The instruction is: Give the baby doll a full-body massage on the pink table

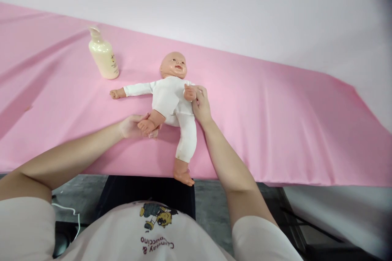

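Observation:
A baby doll (167, 94) with a cloth body in white lies on its back on the pink table cover (245, 130), its head away from me. My left hand (134, 126) is closed round the doll's raised, bent leg at the foot (147, 125), with the thumb on top and fingertips showing beneath. My right hand (202, 104) is closed at the doll's other side, against its bent arm and small hand (189, 93); part of my grip is hidden behind them. The doll's other leg (186, 138) lies straight, its foot over the table's front edge.
A cream pump bottle (104, 57) stands at the back left, beyond the doll's outstretched arm. A pale wall (214, 4) rises behind the table. Below the front edge are my dark-clad legs (147, 195) and a white cable (69, 208) on the left.

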Demonstrator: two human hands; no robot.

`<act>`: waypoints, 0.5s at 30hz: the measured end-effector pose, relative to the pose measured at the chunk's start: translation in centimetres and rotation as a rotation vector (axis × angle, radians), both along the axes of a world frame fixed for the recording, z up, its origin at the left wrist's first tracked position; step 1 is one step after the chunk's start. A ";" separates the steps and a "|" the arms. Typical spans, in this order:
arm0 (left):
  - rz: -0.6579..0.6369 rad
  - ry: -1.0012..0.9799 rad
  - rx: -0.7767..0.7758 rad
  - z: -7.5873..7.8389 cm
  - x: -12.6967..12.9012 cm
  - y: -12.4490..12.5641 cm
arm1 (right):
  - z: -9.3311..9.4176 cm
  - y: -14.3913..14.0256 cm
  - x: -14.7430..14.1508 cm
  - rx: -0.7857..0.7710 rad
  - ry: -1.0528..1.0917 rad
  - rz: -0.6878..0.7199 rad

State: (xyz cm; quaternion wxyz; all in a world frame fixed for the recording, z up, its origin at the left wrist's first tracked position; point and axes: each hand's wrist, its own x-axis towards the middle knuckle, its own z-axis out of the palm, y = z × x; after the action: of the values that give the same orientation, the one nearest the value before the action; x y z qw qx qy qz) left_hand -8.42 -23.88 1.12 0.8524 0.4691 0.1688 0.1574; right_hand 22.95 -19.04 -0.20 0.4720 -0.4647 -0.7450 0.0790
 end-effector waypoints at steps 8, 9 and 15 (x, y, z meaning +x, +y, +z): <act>0.023 -0.131 -0.209 1.3 0.4 -0.6 | 0.1 -0.5 0.0 -0.061 -0.174 -0.039; 0.024 -0.128 -0.208 1.3 0.4 -0.6 | 0.1 -0.5 0.0 -0.059 -0.170 -0.037; -0.005 -0.003 -0.098 0.9 0.0 -0.3 | 0.0 -0.1 -0.2 0.012 0.013 0.002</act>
State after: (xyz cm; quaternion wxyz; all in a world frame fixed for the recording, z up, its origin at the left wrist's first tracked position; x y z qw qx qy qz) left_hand -8.45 -24.22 1.97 0.8752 0.4269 0.1737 0.1473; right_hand 22.76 -19.12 -0.21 0.4794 -0.4608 -0.7428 0.0780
